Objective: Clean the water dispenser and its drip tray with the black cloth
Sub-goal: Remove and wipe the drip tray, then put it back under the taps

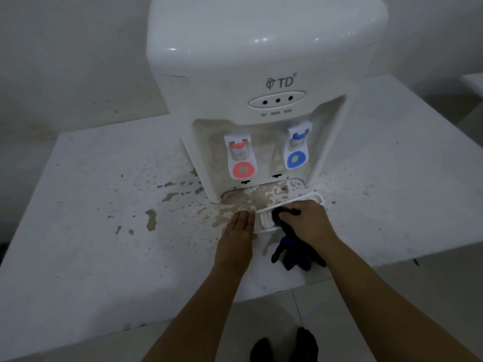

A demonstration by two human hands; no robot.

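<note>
A white dispenser is seen on a stained white table, its top cut off by the frame edge. Brown splashes are noted on the recess wall behind the red tap and blue tap, and on the table to the left of the base. The drip tray is pulled forward of its slot and lies on the table just in front of the dispenser; most of it is hidden by the hands, so only its left end and parts of its rim are made out. The left hand is laid flat, fingers straight and together, fingertips touching the tray's left end. The right hand is curled over a bunched black cloth and presses it into the tray; the fingers are covered by the back of the hand. The rest of the cloth trails out under the wrist onto the table, with a blue patch showing. The panel labels under the three lights are too blurred to read fully. Two dark shoes are partly cut off at the bottom edge.
</note>
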